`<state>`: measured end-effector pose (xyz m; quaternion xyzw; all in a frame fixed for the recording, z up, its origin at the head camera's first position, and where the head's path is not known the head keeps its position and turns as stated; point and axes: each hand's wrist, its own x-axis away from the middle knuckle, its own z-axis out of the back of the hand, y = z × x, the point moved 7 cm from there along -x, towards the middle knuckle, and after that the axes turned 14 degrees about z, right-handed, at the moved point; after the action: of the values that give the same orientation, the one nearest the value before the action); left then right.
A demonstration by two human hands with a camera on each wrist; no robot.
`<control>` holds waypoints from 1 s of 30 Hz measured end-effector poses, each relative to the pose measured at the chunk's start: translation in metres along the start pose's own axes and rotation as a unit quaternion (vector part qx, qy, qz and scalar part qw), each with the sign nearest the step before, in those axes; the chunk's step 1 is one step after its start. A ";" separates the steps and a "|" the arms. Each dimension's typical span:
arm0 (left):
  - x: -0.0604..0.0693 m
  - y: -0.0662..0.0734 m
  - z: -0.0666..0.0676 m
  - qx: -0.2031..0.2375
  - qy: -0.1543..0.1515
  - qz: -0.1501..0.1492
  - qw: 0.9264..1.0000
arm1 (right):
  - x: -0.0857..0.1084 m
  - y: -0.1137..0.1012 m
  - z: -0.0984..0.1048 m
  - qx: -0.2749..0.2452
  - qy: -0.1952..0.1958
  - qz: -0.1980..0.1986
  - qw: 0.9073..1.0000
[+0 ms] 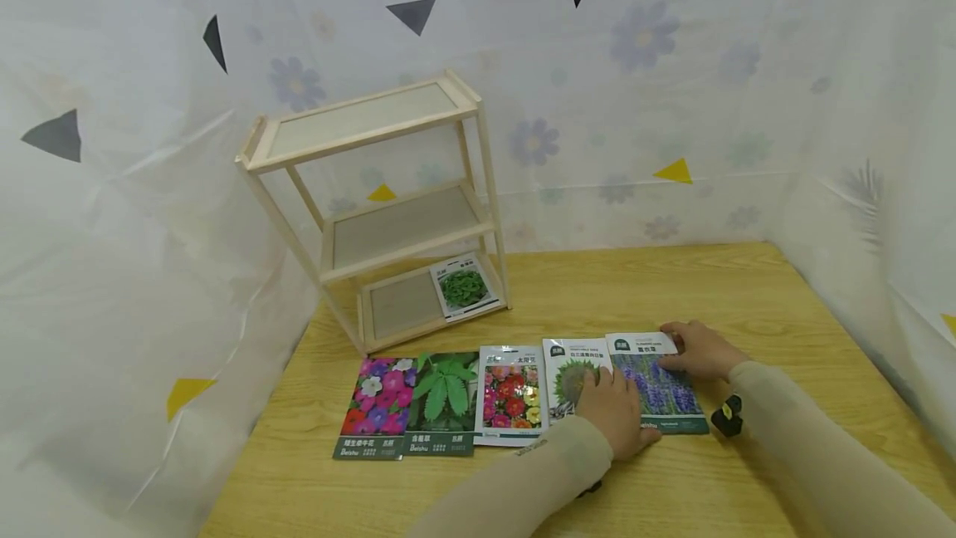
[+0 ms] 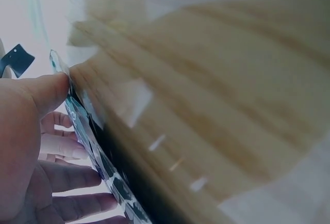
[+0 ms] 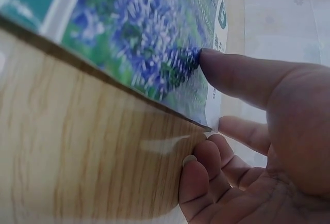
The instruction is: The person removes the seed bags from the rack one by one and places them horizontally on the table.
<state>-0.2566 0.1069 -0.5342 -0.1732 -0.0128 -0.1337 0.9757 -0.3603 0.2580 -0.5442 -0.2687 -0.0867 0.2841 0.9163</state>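
Observation:
My right hand (image 1: 702, 349) pinches the upper right edge of a purple-flower seed packet (image 1: 657, 388). In the right wrist view its thumb (image 3: 232, 74) lies on the packet's face, with the other fingers curled at the edge. My left hand (image 1: 612, 412) rests on a white seed packet with a green, spiky flower head (image 1: 573, 376), covering its lower right part. The left wrist view shows those fingers (image 2: 77, 177) fairly straight against packets seen nearly edge-on (image 2: 98, 154). The two packets lie side by side on the table.
Left of the hands lie three more seed packets: red-and-yellow flowers (image 1: 512, 397), a green leaf (image 1: 442, 401) and pink petunias (image 1: 377, 405). Behind them a three-tier wooden rack (image 1: 407, 260) holds a leafy-green packet (image 1: 465, 287) on its bottom shelf. Patterned sheeting (image 1: 717, 106) surrounds the wooden table (image 1: 597, 293).

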 end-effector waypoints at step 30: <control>-0.003 -0.054 0.037 0.074 0.082 0.010 0.994 | -0.011 -0.047 0.025 -0.019 0.057 0.048 0.997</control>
<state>-0.2728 0.0717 -0.4819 -0.0888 0.0590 -0.1368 0.9848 -0.3552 0.2307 -0.4978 -0.3055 -0.0263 0.3103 0.8998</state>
